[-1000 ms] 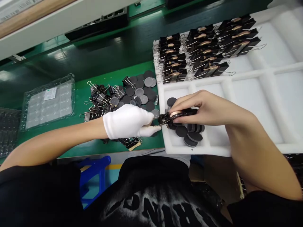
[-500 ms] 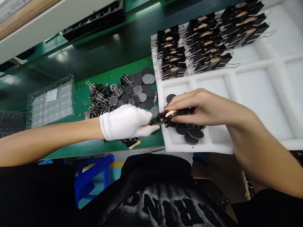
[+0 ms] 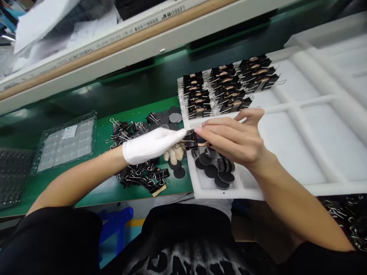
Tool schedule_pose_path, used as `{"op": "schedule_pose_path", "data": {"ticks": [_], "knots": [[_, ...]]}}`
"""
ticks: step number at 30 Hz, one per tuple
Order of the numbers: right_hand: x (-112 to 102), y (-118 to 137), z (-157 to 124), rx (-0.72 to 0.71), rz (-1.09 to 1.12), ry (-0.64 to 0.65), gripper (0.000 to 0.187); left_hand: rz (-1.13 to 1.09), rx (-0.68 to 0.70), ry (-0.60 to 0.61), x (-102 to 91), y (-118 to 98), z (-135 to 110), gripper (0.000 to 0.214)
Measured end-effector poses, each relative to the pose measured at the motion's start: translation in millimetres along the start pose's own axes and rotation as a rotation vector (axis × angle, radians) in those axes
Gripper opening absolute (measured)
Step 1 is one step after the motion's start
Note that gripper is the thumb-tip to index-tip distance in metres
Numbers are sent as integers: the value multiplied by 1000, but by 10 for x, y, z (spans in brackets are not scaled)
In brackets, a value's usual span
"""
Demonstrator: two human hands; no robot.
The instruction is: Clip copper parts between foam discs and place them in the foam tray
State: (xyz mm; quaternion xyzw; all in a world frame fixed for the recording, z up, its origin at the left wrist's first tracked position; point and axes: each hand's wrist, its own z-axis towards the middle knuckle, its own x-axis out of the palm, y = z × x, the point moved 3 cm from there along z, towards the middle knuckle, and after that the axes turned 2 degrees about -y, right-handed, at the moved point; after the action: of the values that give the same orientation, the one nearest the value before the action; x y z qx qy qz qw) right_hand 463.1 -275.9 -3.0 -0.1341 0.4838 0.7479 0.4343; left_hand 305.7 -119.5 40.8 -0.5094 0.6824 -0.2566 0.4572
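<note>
My left hand (image 3: 156,144), in a white glove with bare-looking beige fingertips, is closed on a black binder clip (image 3: 189,140) over the left rim of the white tray. Pinched in my right hand (image 3: 239,139), which is bare, is a round dark disc (image 3: 202,141) with a copper-coloured edge. Clip and disc meet between the two hands; fingers partly hide how far the clip grips it. Just below, loose dark discs (image 3: 211,171) lie in a tray compartment. Under and beside my left hand, black binder clips (image 3: 143,175) are heaped on the green table.
The white divided tray (image 3: 289,110) spans the right side. Clipped discs stand in rows (image 3: 229,86) at its back. A clear plastic blister tray (image 3: 69,143) lies left. A shelf edge (image 3: 129,49) crosses above; a blue stool (image 3: 116,229) stands below the table.
The view has tilted upward, showing more shelf. My right hand's fingers have shifted from around the clipped piece to pinching the disc's edge, and my left hand's grip on the clip has turned.
</note>
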Motion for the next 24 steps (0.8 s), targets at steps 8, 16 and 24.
{"op": "schedule_pose_path", "data": {"ticks": [8, 16, 24], "knots": [[-478, -328, 83, 278, -80, -479, 67, 106, 132, -298, -224, -260, 365, 42], [-737, -1445, -255, 1046, 605, -1272, 58, 544, 328, -533, -119, -727, 1453, 23], [-930, -2094, -473, 860, 142, -1138, 62, 888, 310, -527, 450, -1124, 2336, 34]]}}
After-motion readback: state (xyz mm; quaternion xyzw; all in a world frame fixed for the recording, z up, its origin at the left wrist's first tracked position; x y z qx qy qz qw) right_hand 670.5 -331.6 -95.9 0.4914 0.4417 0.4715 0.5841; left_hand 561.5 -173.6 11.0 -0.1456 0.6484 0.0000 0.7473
